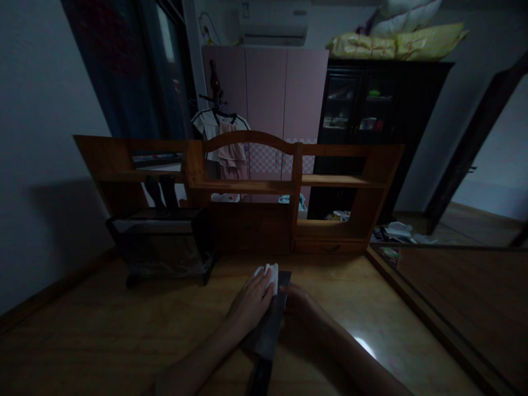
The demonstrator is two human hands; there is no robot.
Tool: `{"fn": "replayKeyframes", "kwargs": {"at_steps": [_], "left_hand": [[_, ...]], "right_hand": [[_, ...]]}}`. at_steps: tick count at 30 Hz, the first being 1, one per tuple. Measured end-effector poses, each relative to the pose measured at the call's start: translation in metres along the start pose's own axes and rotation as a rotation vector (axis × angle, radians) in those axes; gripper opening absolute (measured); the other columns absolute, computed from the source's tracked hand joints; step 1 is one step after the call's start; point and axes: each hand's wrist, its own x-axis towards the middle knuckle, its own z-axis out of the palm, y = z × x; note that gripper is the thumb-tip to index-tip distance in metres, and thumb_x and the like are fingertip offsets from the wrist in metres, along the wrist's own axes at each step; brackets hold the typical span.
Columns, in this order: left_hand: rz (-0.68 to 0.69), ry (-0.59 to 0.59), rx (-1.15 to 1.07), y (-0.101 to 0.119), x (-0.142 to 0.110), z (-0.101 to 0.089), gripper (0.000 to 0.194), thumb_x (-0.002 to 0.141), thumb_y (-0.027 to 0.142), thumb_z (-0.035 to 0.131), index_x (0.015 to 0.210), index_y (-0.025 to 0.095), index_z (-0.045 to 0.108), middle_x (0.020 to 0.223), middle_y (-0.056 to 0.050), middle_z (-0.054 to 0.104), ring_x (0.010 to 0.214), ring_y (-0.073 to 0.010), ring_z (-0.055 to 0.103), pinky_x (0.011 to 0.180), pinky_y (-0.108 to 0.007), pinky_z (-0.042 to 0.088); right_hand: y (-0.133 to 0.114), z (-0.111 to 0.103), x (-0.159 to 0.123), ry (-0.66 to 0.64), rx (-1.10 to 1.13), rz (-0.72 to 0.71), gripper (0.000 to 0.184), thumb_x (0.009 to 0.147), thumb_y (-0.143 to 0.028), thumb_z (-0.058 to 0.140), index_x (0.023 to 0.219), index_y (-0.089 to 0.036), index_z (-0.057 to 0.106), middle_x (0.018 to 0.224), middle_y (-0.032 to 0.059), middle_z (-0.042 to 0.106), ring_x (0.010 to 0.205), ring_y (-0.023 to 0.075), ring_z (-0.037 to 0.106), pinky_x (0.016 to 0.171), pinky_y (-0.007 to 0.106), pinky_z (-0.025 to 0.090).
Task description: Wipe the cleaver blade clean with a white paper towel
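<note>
A kitchen knife (268,330) with a broad dark blade lies between my hands, its black handle (260,377) pointing back toward me. My left hand (253,297) is closed around a crumpled white cloth or tissue (271,278), pressing it against the far part of the blade from the left. On the opposite side, my right hand (299,300) has its fingertips on the blade near its far end, steadying it. The blade is raised slightly over the wooden tabletop (198,341), though how far I cannot tell.
A knife rack (159,247) with two black handles (160,192) stands at the left on the table. Along the back runs a wooden shelf unit (247,187) with a small drawer (330,247). A raised wooden edge (412,297) borders the right side. The room is dim.
</note>
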Motion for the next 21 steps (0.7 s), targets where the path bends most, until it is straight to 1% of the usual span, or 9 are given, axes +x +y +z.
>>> {"fn": "replayKeyframes", "kwargs": {"at_steps": [6,10,17,21], "left_hand": [[0.016,0.007,0.007,0.0017,0.0008,-0.0014,0.047,0.101,0.040,0.024,0.144,0.022,0.031,0.147,-0.001,0.032,0.138,-0.0179,0.025,0.114,-0.039,0.024],[0.013,-0.002,0.011,0.0017,0.0009,-0.0020,0.047,0.100,0.040,0.025,0.143,0.023,0.033,0.148,0.000,0.031,0.138,-0.0183,0.024,0.114,-0.039,0.025],[0.034,0.016,0.007,0.0032,0.0012,-0.0030,0.047,0.100,0.039,0.027,0.144,0.023,0.031,0.147,-0.001,0.032,0.137,-0.0182,0.026,0.113,-0.039,0.025],[0.069,0.005,-0.003,0.0079,0.0009,-0.0065,0.047,0.099,0.038,0.031,0.144,0.023,0.032,0.148,-0.001,0.031,0.137,-0.0173,0.026,0.114,-0.037,0.025]], "right_hand": [[-0.0032,0.0028,-0.0036,-0.023,0.012,-0.004,0.029,0.073,-0.032,0.068,0.096,-0.014,0.066,0.084,0.0069,0.066,0.076,0.0207,0.062,0.071,0.031,0.047],[-0.0024,0.0036,-0.0026,-0.019,0.026,0.000,0.026,0.074,-0.032,0.066,0.093,-0.014,0.065,0.081,0.0062,0.065,0.073,0.0194,0.061,0.070,0.030,0.046],[-0.0040,0.0031,-0.0023,-0.009,-0.014,0.003,0.027,0.072,-0.033,0.068,0.090,-0.014,0.064,0.076,0.0048,0.063,0.072,0.0190,0.060,0.069,0.029,0.045],[-0.0075,0.0064,-0.0056,-0.025,0.007,0.004,0.026,0.072,-0.032,0.067,0.092,-0.015,0.064,0.080,0.0048,0.064,0.070,0.0176,0.059,0.069,0.029,0.045]]}}
